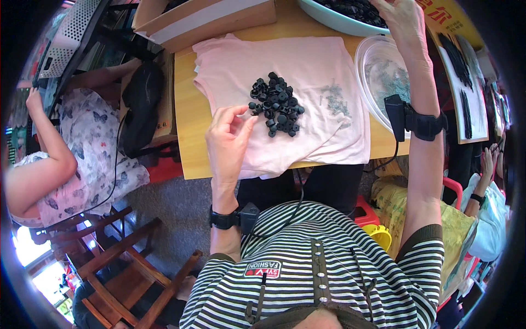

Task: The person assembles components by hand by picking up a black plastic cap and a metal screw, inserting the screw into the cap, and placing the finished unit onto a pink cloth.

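Note:
A heap of small black plastic knobs (279, 104) lies on a pale pink shirt (230, 60) spread over the table. My left hand (227, 137) rests at the heap's left edge, thumb and index finger apart, the index tip close to one knob. I see nothing held between them. At the top edge, my right hand (402, 16) reaches over a pale blue basin (339, 21) full of black parts; its fingertips are partly cut off by the frame. Small metal screws (335, 101) lie scattered on the shirt, right of the heap.
A round clear plastic tub (361, 71) of small metal pieces stands under my right forearm. An open cardboard box (213, 22) sits at the table's back left. Another person (82, 148) sits at left, near a wooden chair (131, 274). Cables run from my wrist straps.

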`<state>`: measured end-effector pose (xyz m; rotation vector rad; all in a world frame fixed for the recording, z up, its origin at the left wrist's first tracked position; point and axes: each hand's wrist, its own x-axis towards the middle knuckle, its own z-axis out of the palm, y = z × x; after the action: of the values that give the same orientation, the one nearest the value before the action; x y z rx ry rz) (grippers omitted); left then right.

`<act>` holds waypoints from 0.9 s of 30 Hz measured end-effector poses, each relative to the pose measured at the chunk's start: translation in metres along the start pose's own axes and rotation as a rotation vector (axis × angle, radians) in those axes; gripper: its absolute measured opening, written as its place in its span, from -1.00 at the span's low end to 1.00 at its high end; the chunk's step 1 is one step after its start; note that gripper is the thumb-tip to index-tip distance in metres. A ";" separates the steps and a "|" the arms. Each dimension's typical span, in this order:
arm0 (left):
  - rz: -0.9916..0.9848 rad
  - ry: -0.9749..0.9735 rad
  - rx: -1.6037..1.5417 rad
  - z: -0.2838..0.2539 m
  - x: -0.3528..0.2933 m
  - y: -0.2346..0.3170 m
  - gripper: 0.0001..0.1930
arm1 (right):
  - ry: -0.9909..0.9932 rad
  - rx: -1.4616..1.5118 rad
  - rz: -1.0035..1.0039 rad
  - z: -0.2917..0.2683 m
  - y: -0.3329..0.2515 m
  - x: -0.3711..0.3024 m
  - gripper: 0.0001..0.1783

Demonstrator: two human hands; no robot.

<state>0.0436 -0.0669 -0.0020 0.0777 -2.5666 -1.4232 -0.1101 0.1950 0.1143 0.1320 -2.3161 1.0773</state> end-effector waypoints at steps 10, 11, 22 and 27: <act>0.056 0.021 0.067 0.005 -0.004 -0.003 -0.79 | -0.426 0.159 -0.026 0.000 -0.027 -0.122 -0.71; 0.090 0.036 0.043 0.004 -0.006 -0.002 -0.75 | -0.508 0.203 0.037 0.001 -0.030 -0.136 -0.71; 0.446 -0.139 -0.187 0.036 -0.018 0.052 -0.56 | -0.555 0.935 0.718 -0.015 -0.013 -0.193 -0.74; 0.513 -0.238 -0.165 0.060 -0.013 0.064 -0.54 | -0.457 0.947 0.730 -0.028 0.007 -0.197 -0.74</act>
<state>0.0469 0.0194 0.0191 -0.7580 -2.3708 -1.4884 0.0638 0.1918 0.0179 -0.1443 -2.0196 2.6922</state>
